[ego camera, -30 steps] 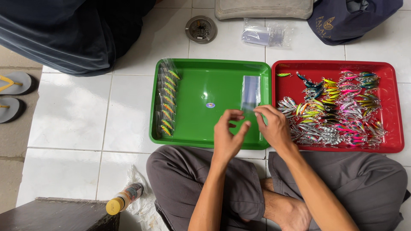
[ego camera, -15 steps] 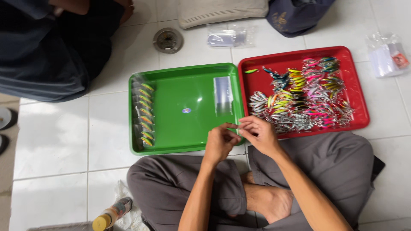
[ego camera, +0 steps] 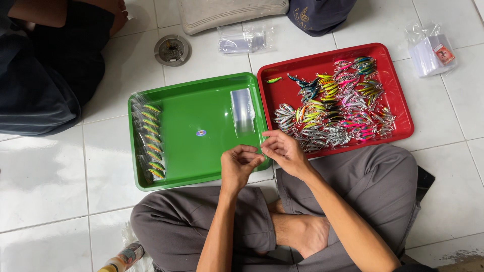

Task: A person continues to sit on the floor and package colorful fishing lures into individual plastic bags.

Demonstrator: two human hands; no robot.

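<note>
White tiled floor (ego camera: 45, 181), a person sitting cross-legged on it. Between the left hand (ego camera: 241, 163) and right hand (ego camera: 283, 149) is something small and thin — likely a clear sleeve or lure, too hidden to tell; both hands have fingertips pinched together on it. It looks light, slippery, best held by its edges. Just beyond the hands lies the green tray (ego camera: 201, 166) with packed lures (ego camera: 149, 140); right of them, the red tray (ego camera: 403, 121) of loose lures (ego camera: 335, 108)
</note>
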